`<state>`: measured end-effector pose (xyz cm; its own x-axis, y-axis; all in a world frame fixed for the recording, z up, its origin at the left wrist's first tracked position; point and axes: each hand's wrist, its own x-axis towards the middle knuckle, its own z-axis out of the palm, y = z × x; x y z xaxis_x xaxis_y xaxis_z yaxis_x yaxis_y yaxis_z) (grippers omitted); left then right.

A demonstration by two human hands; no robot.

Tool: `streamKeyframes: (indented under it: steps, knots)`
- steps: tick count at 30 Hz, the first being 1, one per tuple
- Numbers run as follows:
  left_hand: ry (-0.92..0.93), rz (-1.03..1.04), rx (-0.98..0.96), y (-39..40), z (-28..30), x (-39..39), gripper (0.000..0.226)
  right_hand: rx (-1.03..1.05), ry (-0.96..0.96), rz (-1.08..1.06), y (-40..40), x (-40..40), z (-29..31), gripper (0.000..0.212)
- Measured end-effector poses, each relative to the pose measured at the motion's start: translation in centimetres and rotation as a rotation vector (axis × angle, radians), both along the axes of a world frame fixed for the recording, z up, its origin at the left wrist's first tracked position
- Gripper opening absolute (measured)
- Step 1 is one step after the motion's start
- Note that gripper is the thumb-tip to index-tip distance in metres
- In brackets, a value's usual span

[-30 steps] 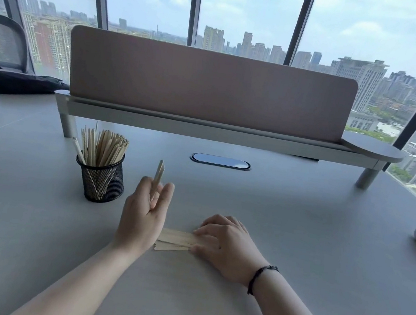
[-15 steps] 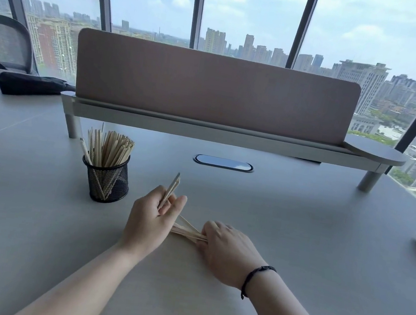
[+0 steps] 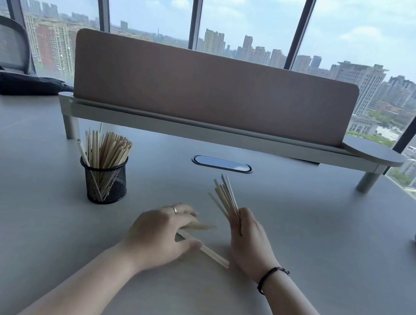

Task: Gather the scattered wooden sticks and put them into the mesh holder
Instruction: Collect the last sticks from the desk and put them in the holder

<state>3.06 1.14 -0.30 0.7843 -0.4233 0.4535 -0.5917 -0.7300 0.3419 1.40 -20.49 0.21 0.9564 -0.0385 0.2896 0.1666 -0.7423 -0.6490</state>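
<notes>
Still gathering: right hand (image 3: 248, 240) gripping a fanned bundle (image 3: 225, 197), left hand (image 3: 161, 233) seemingly pinching blurred sticks (image 3: 204, 249) on the table (image 3: 33, 213); next, carrying to the holder (image 3: 105, 183)

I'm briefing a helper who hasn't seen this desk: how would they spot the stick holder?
On the grey desk, look below the left end of the pink divider. The holder is a black mesh cup, the only thing standing upright there, crammed with sticks.
</notes>
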Motion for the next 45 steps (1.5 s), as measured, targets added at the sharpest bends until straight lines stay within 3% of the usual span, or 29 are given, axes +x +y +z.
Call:
streamKeyframes:
  steps: [3, 6, 11, 17, 26, 34, 38, 42, 45]
  knots:
    - [0.170, -0.068, 0.143, -0.5, -0.1, -0.1, 0.037, 0.074, 0.036, -0.029, -0.3, 0.5, 0.0, 0.029]
    - [0.151, -0.066, 0.144, -1.0, 0.5, 0.0, 0.024, 0.121, 0.025, -0.016, -0.1, 0.6, 0.0, 0.035]
    - [0.170, -0.033, 0.217, -1.9, 0.9, -0.2, 0.022, 0.160, 0.016, -0.023, -0.2, 0.5, 0.0, 0.039]
    - [0.145, -0.029, 0.328, -2.4, 0.8, -0.6, 0.024, 0.274, 0.053, -0.046, -0.3, 0.8, 0.0, 0.026]
    - [0.183, 0.034, 0.342, -2.8, 0.5, -1.1, 0.022, 0.301, 0.062, -0.044, 0.0, 0.5, -0.2, 0.025]
    - [0.108, 0.060, 0.514, -3.3, 0.7, -1.6, 0.039, 0.297, 0.063, -0.045, 0.0, 0.5, -0.2, 0.025]
    - [0.107, 0.053, 0.480, -3.1, 0.3, -1.3, 0.041, 0.300, 0.062, -0.051, 0.0, 0.6, -0.3, 0.027]
    - [0.061, -0.003, 0.439, -2.8, 0.0, -1.1, 0.061, 0.291, 0.073, -0.060, 0.0, 0.6, -0.2, 0.030]
    - [0.033, -0.021, 0.279, -2.0, -0.4, -0.3, 0.050, 0.307, 0.066, -0.066, -0.1, 0.6, -0.1, 0.039]
